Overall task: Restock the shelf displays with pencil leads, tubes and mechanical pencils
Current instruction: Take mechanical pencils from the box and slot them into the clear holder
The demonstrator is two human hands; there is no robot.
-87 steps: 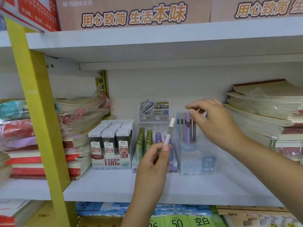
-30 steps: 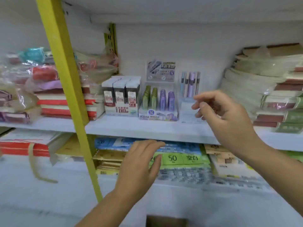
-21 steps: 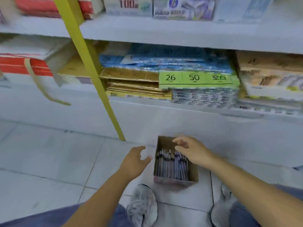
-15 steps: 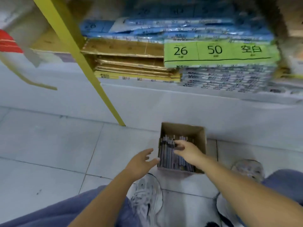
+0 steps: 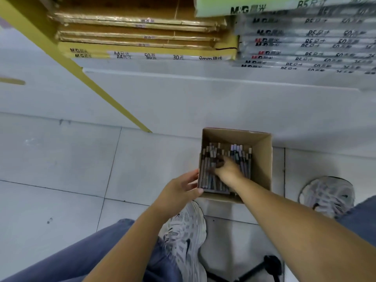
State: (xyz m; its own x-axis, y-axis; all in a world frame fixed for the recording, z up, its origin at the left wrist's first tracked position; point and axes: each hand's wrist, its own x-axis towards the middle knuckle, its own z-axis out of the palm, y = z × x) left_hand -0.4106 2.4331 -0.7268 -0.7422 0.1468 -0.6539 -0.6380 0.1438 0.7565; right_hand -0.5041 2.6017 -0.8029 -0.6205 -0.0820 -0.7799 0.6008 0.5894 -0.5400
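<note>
Dozens of light, slick mechanical pencils (image 5: 207, 174) filled the box (image 5: 262, 165), I judged; pinch mid-barrel. Right hand (image 5: 226, 169) inside, grip unclear; left hand (image 5: 179, 192) open beside.

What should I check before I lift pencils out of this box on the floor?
1. Box upright, top open: ok.
2. Pencils in stock inside: ok.
3. Right hand down among the pencils: ok.
4. A pencil actually held in that hand: cannot tell, blurred.
5. Left hand at the box's left wall, holding nothing: ok.
</note>
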